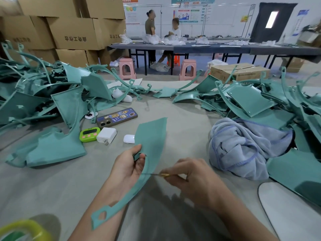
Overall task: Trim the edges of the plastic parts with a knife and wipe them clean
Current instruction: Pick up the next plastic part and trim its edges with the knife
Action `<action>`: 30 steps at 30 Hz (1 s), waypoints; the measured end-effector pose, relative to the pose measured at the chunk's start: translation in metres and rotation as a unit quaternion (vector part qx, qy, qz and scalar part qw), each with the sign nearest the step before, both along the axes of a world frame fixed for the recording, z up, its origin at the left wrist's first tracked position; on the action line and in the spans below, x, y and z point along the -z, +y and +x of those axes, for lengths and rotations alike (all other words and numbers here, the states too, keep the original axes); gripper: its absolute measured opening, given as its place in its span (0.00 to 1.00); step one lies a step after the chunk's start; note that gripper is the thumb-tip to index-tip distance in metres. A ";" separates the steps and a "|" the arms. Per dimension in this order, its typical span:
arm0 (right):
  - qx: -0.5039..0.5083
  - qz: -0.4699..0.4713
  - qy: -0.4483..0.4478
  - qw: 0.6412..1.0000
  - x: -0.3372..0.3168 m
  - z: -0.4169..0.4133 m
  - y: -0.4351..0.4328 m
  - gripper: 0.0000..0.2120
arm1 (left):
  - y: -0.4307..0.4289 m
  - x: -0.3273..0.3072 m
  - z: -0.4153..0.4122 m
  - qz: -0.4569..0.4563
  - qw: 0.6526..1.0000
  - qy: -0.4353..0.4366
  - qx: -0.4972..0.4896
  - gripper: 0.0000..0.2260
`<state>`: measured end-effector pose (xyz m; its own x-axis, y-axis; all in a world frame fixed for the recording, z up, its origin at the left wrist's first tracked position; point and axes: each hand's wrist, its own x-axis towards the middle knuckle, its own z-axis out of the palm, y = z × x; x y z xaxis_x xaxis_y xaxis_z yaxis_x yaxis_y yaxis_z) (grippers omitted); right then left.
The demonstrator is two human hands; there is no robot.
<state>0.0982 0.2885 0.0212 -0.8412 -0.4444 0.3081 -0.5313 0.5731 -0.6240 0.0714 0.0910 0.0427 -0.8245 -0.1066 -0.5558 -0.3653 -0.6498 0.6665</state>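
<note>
Risk: thin yellow-handled knife (157, 174), pinched in the right hand (189, 176), points at the left hand (128, 165), whose fingers curl round the teal curved plastic part (151, 136); a slip likely nicks the palm or gouges the edge. Part held over the grey desk (52, 180): broad matte panel tapering to a holed strip.

Stacked cardboard boxes (74, 32) fill the upper left. Across the upper centre and right runs a row of dark tables (217, 49) with pink stools (125, 68) before them, against a white wall (225, 23) hung with posters (187, 14). A dark door (284, 30) stands upper right.
</note>
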 end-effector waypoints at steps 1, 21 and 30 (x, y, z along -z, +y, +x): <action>-0.037 0.007 -0.025 0.999 -0.002 0.003 0.000 0.13 | -0.001 0.000 0.000 0.011 1.000 -0.003 0.001 0.12; 0.213 -0.268 -0.023 0.939 0.006 -0.026 0.011 0.15 | 0.002 0.003 -0.001 -0.060 0.994 -0.022 0.084 0.10; 0.264 -0.238 -0.035 0.934 0.009 -0.031 0.017 0.15 | -0.006 0.007 -0.005 -0.048 0.996 -0.020 0.075 0.18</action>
